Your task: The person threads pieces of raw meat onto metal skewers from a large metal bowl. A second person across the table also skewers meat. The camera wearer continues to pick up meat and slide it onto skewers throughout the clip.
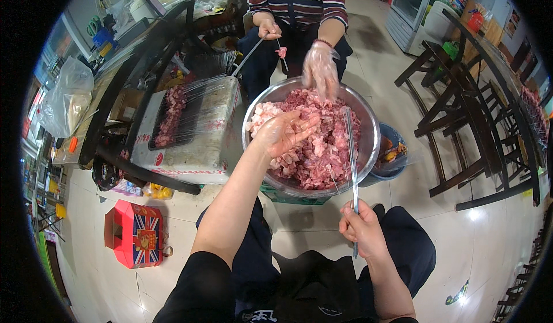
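A wide steel basin [375,150] stands before me, heaped with cut raw meat [322,158]. Paler, fatty pieces [263,113] lie along its left side. My left hand [287,135] is over the heap, palm turned up and fingers spread, with no piece seen in it. Near the basin's front rim, my right hand [360,228] grips a bundle of thin metal skewers [352,158] pointing away from me across the basin. One or two thin skewers [333,178] split off from that bundle at an angle.
Opposite sits a person [298,3] with a gloved hand [322,70] over the basin and skewers in the other. At left, a foam box [216,150] bears a dark tray [190,139] of loaded skewers. A blue bucket [391,174] and wooden stools [471,120] stand right.
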### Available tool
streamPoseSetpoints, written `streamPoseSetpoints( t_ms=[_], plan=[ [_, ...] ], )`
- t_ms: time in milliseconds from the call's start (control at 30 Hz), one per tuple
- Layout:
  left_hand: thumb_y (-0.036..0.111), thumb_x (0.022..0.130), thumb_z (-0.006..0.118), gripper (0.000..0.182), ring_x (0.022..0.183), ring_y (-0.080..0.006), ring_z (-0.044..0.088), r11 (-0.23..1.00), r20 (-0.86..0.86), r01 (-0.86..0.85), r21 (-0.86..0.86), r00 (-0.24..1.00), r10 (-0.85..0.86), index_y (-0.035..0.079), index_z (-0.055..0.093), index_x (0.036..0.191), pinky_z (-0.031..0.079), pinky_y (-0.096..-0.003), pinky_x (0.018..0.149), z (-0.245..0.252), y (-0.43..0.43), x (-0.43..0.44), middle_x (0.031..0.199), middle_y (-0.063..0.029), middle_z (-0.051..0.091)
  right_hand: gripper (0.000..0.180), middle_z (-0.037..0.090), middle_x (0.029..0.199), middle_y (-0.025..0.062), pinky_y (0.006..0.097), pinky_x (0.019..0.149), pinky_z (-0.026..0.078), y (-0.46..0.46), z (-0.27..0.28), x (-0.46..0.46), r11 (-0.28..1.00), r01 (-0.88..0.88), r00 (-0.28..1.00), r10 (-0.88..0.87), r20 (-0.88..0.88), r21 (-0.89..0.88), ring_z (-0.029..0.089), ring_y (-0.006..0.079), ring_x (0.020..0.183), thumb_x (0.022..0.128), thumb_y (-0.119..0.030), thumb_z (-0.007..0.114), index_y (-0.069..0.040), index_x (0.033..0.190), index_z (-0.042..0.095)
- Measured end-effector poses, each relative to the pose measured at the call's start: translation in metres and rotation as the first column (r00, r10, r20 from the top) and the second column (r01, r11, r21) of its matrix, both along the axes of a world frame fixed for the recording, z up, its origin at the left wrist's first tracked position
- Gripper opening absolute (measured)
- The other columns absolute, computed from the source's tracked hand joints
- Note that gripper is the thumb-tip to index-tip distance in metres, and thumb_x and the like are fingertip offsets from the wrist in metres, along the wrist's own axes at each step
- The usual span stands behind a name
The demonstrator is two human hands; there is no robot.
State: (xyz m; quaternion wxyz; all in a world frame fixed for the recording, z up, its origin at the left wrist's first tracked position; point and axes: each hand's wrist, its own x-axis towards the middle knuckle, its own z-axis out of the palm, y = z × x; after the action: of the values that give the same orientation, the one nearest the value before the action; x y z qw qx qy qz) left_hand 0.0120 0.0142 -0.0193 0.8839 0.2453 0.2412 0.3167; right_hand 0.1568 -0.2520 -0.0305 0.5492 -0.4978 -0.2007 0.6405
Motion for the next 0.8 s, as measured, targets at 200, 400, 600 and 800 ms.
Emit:
streamPoseSetpoints(
  t_ms=[200,400,600,800],
  plan=[
    [0.007,0.096,0.047,0.013,0.109,-0.0267,0.059,0.994,-0.022,-0.101,0.040,0.994,0.102,0.000,0.051,0.106,0.054,-0.0381,0.091,-0.002,-0.005,0.001,0.112,-0.0147,0.059,0.010,0.056,0.067,0.0096,0.0165,0.040,0.022,0.001,0.001,-0.001,1.000,-0.008,1.000,0.008,0.004,-0.001,0.030,0.0022,0.043,0.097,-0.014,0.048,-0.005,0.101,0.050],
    [0.008,0.095,0.051,0.013,0.107,-0.0250,0.061,0.995,-0.045,-0.053,0.089,0.997,0.057,0.002,0.056,0.105,0.055,-0.0337,0.087,-0.005,-0.004,0.000,0.107,-0.0114,0.061,0.010,0.056,0.067,0.0094,0.0170,0.040,0.021,0.002,-0.001,-0.002,1.000,-0.007,1.000,0.007,0.021,-0.007,0.030,0.0022,0.042,0.098,-0.014,0.047,-0.005,0.101,0.050],
    [0.010,0.095,0.052,0.015,0.103,-0.0237,0.063,0.990,-0.082,-0.062,0.124,0.994,0.073,-0.001,0.056,0.105,0.055,-0.0306,0.087,-0.010,-0.007,0.001,0.105,-0.0112,0.062,0.009,0.056,0.065,0.0076,0.0177,0.039,0.021,0.002,-0.003,-0.005,0.999,0.035,0.998,-0.035,0.045,-0.004,0.030,0.0020,0.041,0.097,-0.013,0.048,-0.005,0.100,0.051],
    [0.008,0.096,0.050,0.017,0.102,-0.0237,0.063,0.991,-0.117,-0.092,0.098,0.988,0.103,-0.002,0.054,0.108,0.055,-0.0305,0.087,-0.011,-0.008,0.005,0.106,-0.0118,0.062,0.007,0.057,0.063,0.0040,0.0184,0.041,0.024,0.004,-0.004,-0.011,0.996,0.088,0.979,-0.087,0.182,0.000,0.033,0.0022,0.043,0.096,-0.012,0.049,-0.006,0.096,0.051]
  ],
)
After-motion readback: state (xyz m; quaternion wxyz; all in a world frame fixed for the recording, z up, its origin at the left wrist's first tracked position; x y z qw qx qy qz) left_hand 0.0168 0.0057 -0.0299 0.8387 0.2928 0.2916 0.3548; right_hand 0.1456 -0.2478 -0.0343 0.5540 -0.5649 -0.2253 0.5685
